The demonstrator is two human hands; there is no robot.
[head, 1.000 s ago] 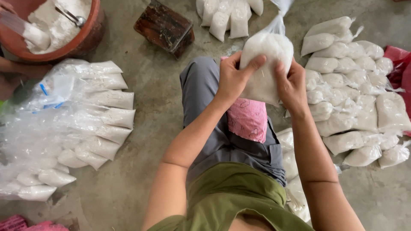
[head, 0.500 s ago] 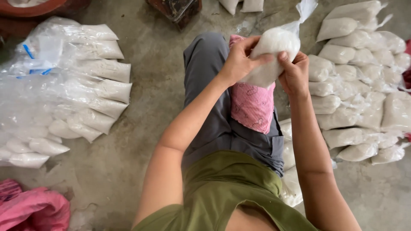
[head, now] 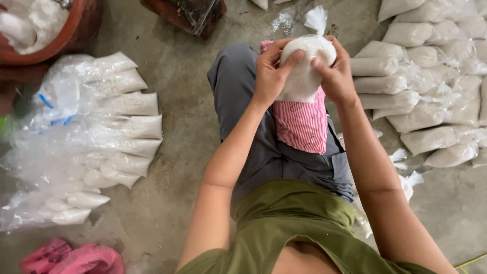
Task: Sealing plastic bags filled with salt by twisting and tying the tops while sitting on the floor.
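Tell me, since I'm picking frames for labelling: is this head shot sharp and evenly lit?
Head view: soft, even daylight with faint shadows; the left hand and right hand on the white filled plastic bag look sharp; glare whitens the clear plastic bags on the floor; edges bend slightly.

- clear plastic bag of white grain, rounded, twisted neck sticking up; gripped between left hand and right hand, resting over the knee
- stack of filled bags just right of the hands: oblong, clear film, white contents, lying flat in overlapping rows on the floor
- row of filled bags well left of the hands, fanned out on the floor, same clear/white
- loose empty clear bags over that row's left part, blue marks on one
- pink bag far lower left, crumpled
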